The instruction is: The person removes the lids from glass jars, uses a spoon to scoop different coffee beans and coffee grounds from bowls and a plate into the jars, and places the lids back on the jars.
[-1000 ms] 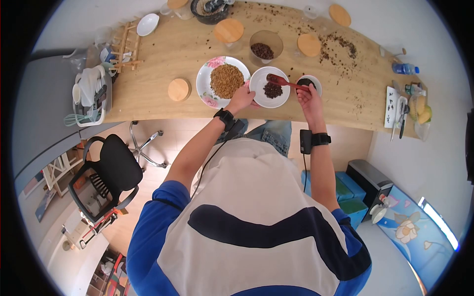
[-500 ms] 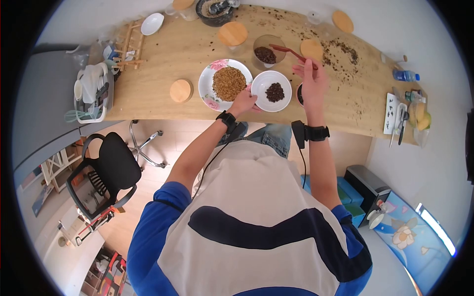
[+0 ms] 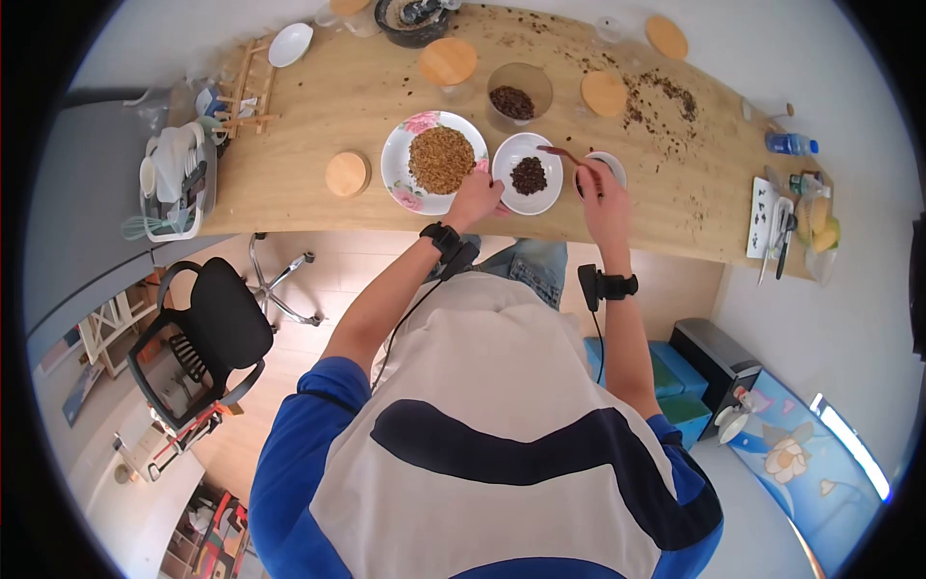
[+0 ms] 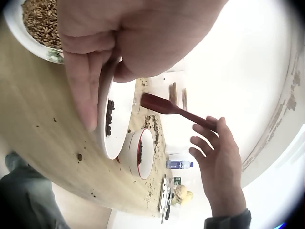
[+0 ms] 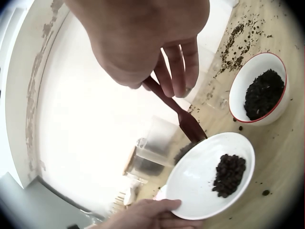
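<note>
My left hand (image 3: 475,200) grips the left rim of a white bowl (image 3: 514,199), which is tilted in the left wrist view. Dark beans (image 5: 229,175) lie together in that bowl. In my right hand (image 3: 607,214) is the handle of a reddish-brown scoop (image 3: 571,156), its head over the bowl's upper right part; whether it carries anything I cannot tell. A red-rimmed cup (image 5: 237,98) with dark crumbly matter (image 5: 263,94) stands right of the bowl, partly under my right hand in the head view. Left of the bowl, a flowered plate (image 3: 396,164) holds brown grain (image 3: 442,160).
Behind the bowl stands a clear container (image 3: 532,80) with dark beans. Wooden-lidded jars (image 3: 448,62) and a mortar (image 3: 413,35) are farther back. Dark bits (image 3: 666,101) lie scattered at the back right. A dish rack (image 3: 183,227) is at the left, a bottle (image 3: 791,144) at the right.
My right hand went with the scoop toward the clear container, then came back down beside the bowl. My left hand kept its grip on the bowl's rim.
</note>
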`<state>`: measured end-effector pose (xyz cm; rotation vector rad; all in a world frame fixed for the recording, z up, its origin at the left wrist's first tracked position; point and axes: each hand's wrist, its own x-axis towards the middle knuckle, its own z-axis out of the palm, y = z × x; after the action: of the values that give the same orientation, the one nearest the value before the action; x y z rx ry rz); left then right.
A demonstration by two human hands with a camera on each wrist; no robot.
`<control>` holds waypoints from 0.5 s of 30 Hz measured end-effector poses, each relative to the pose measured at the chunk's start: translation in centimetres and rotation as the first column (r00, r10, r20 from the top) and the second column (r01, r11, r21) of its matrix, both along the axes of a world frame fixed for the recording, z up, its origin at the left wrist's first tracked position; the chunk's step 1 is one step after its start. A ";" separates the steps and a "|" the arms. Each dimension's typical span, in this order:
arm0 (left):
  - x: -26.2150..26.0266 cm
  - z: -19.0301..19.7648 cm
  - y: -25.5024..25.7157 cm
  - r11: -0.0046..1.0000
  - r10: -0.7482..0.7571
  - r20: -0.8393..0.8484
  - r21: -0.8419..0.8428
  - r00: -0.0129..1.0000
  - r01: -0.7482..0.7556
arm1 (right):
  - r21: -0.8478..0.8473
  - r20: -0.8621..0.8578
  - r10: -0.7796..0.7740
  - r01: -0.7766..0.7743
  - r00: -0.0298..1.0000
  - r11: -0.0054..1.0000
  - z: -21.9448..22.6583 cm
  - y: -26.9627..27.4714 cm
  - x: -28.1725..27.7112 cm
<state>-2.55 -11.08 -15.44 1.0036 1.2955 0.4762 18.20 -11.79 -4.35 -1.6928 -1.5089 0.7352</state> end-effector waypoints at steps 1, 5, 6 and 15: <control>0.1 1.2 -0.1 0.999 0.031 0.004 -0.008 1.000 -0.031 | -0.026 0.060 0.117 -0.115 0.991 0.993 -0.2 -0.2 -0.3; 0.1 3.2 0.1 0.999 -0.020 -0.066 0.045 0.998 0.023 | 0.055 0.254 0.306 -0.330 0.917 0.942 -0.5 -0.8 -0.5; -0.1 3.3 0.1 0.998 -0.029 -0.081 0.057 0.996 0.034 | 0.055 0.252 0.304 -0.328 0.918 0.943 -0.6 -0.9 -0.5; -0.3 6.2 0.2 0.994 -0.017 -0.135 0.105 0.991 0.031 | 0.003 0.217 0.062 -0.064 0.974 0.998 -1.3 -1.0 -0.3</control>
<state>-2.84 -10.89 -9.23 1.1559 1.3874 0.4702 17.89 -12.81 -5.63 -1.7703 -1.7189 0.5886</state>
